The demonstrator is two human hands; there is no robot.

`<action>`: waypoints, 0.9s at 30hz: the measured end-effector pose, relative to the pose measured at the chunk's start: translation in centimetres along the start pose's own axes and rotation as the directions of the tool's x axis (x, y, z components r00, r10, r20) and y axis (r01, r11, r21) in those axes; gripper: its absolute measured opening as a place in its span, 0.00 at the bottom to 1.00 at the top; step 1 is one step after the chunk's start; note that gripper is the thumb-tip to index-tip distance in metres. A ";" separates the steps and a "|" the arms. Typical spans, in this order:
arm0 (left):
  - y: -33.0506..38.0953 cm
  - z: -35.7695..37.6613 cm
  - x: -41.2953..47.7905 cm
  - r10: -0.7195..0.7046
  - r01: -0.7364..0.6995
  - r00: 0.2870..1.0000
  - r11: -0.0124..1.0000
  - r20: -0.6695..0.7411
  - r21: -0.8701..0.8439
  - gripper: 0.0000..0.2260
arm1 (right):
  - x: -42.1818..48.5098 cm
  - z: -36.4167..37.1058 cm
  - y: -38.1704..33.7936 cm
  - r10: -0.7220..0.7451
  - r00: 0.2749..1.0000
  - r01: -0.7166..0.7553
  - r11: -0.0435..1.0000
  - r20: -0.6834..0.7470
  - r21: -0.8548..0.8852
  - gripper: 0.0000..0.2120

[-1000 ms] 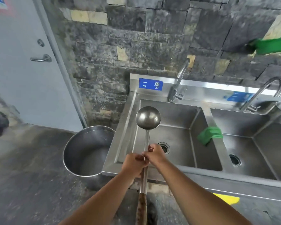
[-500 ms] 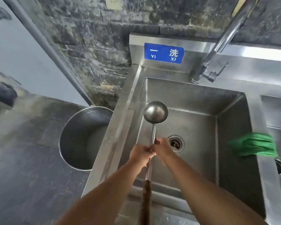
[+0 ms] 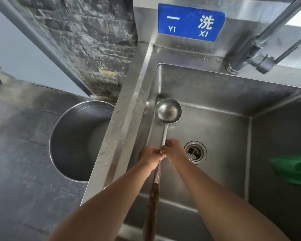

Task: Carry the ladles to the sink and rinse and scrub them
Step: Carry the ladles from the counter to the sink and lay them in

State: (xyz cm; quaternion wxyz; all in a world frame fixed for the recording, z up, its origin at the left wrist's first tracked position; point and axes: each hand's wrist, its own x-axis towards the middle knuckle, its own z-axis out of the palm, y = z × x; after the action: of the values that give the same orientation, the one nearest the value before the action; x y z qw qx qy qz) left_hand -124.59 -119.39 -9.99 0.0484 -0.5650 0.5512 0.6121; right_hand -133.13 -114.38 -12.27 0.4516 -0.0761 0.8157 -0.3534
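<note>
A long steel ladle (image 3: 167,111) with a dark wooden grip hangs over the left basin of the steel sink (image 3: 215,87), its bowl near the basin's left wall. My left hand (image 3: 150,154) and my right hand (image 3: 174,150) both grip the metal shaft side by side, about midway along it. The wooden end runs down between my forearms. The drain (image 3: 195,152) lies just right of my right hand. No water is running from the faucet (image 3: 261,44).
A large steel pot (image 3: 80,140) stands on the floor against the sink's left side. A green cloth (image 3: 295,171) lies on the divider at the right. A blue label (image 3: 191,21) is stuck on the backsplash. A dark stone wall and a pale door are at the left.
I have come closer to the sink and the view has tilted down. The ladle, held by both hands throughout, has moved from in front of the sink to low over the left basin.
</note>
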 end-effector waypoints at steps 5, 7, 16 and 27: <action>-1.3 0.4 2.8 0.060 -0.060 0.998 0.998 -0.008 -0.024 0.14 | 2.4 0.4 0.6 -0.006 1.000 0.006 0.999 -0.011 0.038 0.05; -1.4 0.7 3.7 0.076 -0.077 0.997 0.997 -0.018 -0.009 0.17 | 3.1 0.4 0.7 0.002 1.000 -0.001 0.998 -0.006 0.068 0.05; -1.9 0.9 5.3 0.067 -0.068 0.998 0.997 -0.021 -0.045 0.09 | 5.4 0.9 0.6 0.064 0.998 -0.063 0.997 -0.010 0.048 0.15; 0.0 -0.2 1.8 0.143 -0.104 0.989 0.819 -0.026 0.564 0.05 | 2.3 -1.1 -0.3 -0.083 0.996 0.090 0.930 0.035 -0.356 0.13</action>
State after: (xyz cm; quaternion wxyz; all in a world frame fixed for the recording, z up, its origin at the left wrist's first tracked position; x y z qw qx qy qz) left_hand -125.14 -120.52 -11.25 0.1538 -0.5091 0.7432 0.4060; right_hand -135.43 -115.07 -13.32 0.4220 -0.1961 0.8579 -0.2179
